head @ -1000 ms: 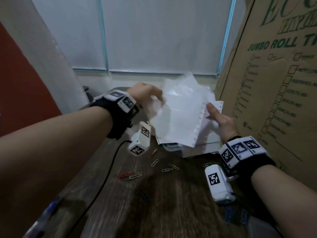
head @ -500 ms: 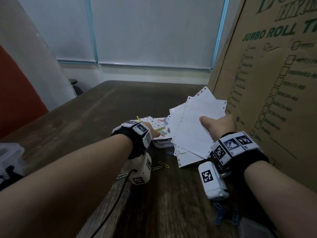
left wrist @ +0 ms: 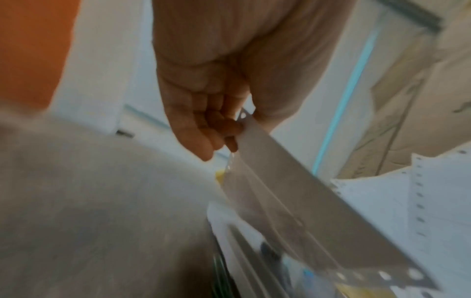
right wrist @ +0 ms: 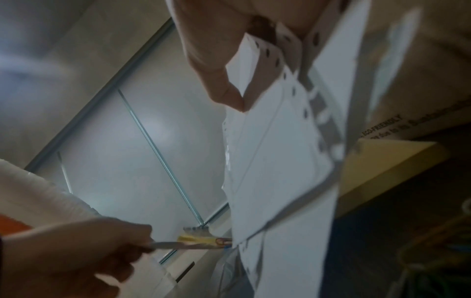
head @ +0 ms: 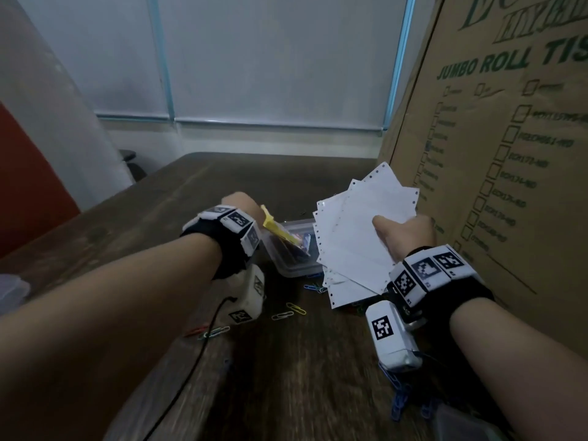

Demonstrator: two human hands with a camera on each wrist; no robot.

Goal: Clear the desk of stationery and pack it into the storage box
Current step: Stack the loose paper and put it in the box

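Note:
My right hand (head: 404, 233) grips a fanned stack of white perforated papers (head: 359, 237) above the desk; in the right wrist view the thumb (right wrist: 219, 80) presses on the same papers (right wrist: 280, 161). My left hand (head: 238, 203) pinches a flat yellow-edged packet (head: 275, 227) by its corner and holds it tilted over the clear plastic storage box (head: 296, 270). In the left wrist view the fingers (left wrist: 216, 131) clamp the packet (left wrist: 293, 201), which shows its grey underside. Coloured paper clips (head: 294, 310) lie scattered on the dark wooden desk (head: 302, 361).
A tall cardboard carton (head: 496, 160) stands along the right side, close to my right hand. More clips (head: 213, 331) lie near my left wrist, and blue ones (head: 397, 399) sit under my right forearm. Something of clear plastic (head: 11, 289) sits at the left edge.
My left hand has lifted the yellow-edged packet off the pile, uncovering the clear box. My right hand has kept the fanned papers, now held slightly higher.

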